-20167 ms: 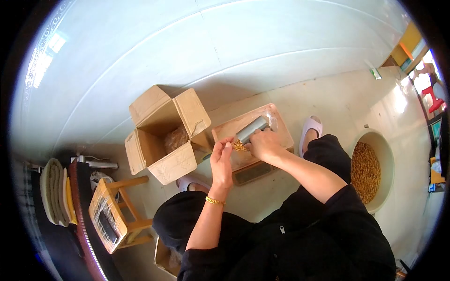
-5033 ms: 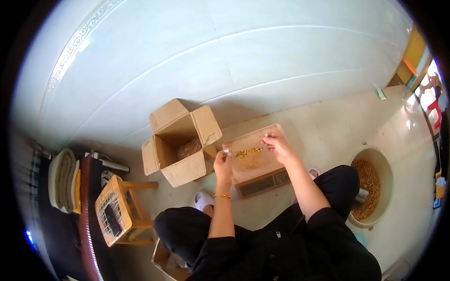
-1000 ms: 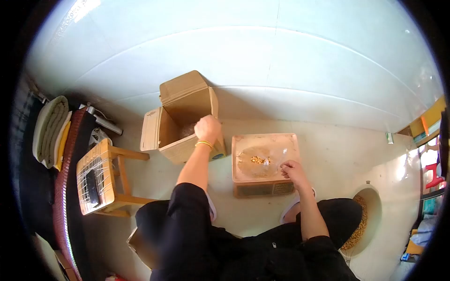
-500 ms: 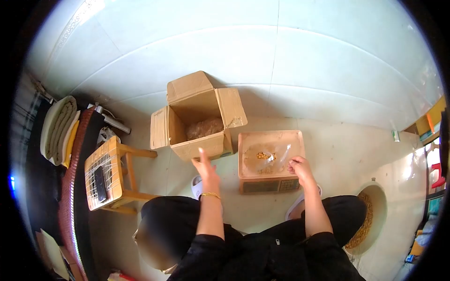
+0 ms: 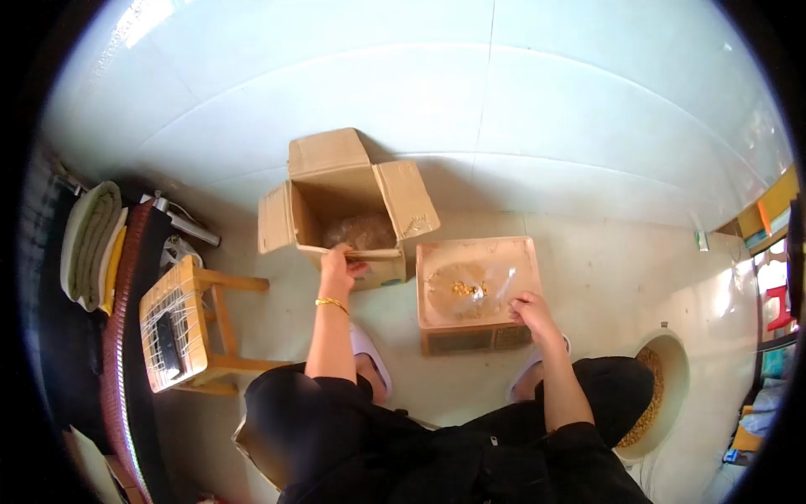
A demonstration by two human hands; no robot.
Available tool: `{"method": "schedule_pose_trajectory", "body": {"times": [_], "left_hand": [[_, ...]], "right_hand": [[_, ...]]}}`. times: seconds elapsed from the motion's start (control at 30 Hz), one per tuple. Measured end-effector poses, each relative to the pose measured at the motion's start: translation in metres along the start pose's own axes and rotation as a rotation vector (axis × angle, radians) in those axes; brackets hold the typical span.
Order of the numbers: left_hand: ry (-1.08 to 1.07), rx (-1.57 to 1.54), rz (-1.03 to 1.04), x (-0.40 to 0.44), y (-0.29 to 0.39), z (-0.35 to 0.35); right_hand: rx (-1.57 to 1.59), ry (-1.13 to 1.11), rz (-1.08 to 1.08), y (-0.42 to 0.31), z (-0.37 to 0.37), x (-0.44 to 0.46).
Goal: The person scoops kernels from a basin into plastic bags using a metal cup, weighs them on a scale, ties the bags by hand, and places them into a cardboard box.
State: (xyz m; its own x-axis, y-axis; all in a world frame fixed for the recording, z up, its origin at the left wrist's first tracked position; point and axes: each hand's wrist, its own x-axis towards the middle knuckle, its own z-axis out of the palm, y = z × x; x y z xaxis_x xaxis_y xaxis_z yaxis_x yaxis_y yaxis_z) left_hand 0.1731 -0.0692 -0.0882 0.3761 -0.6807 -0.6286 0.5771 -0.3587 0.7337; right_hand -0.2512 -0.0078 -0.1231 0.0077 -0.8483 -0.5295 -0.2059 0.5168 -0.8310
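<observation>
My left hand (image 5: 339, 267), with a gold bracelet at the wrist, is at the front rim of an open cardboard box (image 5: 353, 180). Its fingers reach over the edge and the thumb side stays outside. Crumpled clear plastic (image 5: 363, 232) lies inside the box. To the right, my right hand (image 5: 536, 316) is closed in a pinch at the right edge of a clear plastic bag (image 5: 497, 284). That bag lies flat on the tray of a weighing scale (image 5: 430, 316), with a small heap of tan nuts or kernels (image 5: 469, 289) in its middle.
A pale bucket (image 5: 677, 380) with many tan pieces stands by my right knee. At left is a wooden stool (image 5: 201, 353) with a dark phone-like object (image 5: 168, 343) on its woven seat. A tiled wall (image 5: 403, 92) rises behind the box and scale.
My left hand has moved left and up, from open in front of the box to its front rim. My right hand stays at the bag's edge. The view has shifted slightly.
</observation>
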Motion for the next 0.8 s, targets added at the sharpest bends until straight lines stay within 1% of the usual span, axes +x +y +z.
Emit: {"method": "schedule_pose_trajectory", "body": {"times": [0.07,0.13,0.23,0.3,0.37,0.4,0.43,0.5,0.53,0.57,0.63,0.67,0.7,0.77,0.8], "left_hand": [[-0.029,0.01,-0.025,0.022,0.012,-0.021],[0.035,-0.15,-0.031,0.032,0.031,-0.037],[0.046,-0.162,-0.002,0.023,0.031,-0.027],[0.062,-0.158,0.039,0.017,0.027,-0.016],[0.0,-0.304,-0.013,0.018,0.02,-0.005],[-0.039,-0.339,-0.008,0.019,0.016,0.0],[-0.036,-0.342,-0.025,0.024,0.01,0.005],[-0.149,-0.295,0.015,0.034,0.005,0.009],[-0.051,-0.25,-0.04,0.034,0.008,0.011],[-0.046,-0.259,-0.034,0.02,0.011,0.009],[-0.048,-0.134,-0.066,-0.01,0.022,0.012],[0.004,-0.147,-0.091,-0.019,0.023,0.015],[-0.006,-0.138,-0.088,-0.028,0.018,0.017],[0.095,-0.333,-0.056,-0.046,-0.004,0.015],[0.053,-0.29,-0.012,-0.043,-0.028,0.01]], "right_hand": [[-0.044,-0.003,-0.006,0.0,0.001,0.0],[-0.049,-0.012,-0.02,-0.002,0.004,0.002],[-0.006,0.019,0.031,-0.005,0.01,0.004],[0.019,-0.004,0.036,-0.006,0.015,0.007],[0.036,-0.008,0.054,-0.008,0.016,0.006],[-0.05,-0.048,0.037,-0.009,0.015,0.008],[-0.14,-0.092,0.025,-0.01,0.014,0.008],[-0.151,-0.094,0.011,-0.007,0.01,0.005],[-0.151,-0.103,-0.025,-0.009,0.011,0.005],[-0.158,-0.111,-0.031,-0.007,0.012,0.003],[-0.045,-0.035,0.012,-0.008,0.008,0.0],[-0.039,-0.031,-0.002,-0.007,0.003,0.006],[-0.038,-0.005,-0.002,-0.002,0.0,0.01],[-0.027,0.024,0.016,0.008,-0.003,0.003],[0.029,0.11,-0.028,0.007,-0.001,0.004]]}}
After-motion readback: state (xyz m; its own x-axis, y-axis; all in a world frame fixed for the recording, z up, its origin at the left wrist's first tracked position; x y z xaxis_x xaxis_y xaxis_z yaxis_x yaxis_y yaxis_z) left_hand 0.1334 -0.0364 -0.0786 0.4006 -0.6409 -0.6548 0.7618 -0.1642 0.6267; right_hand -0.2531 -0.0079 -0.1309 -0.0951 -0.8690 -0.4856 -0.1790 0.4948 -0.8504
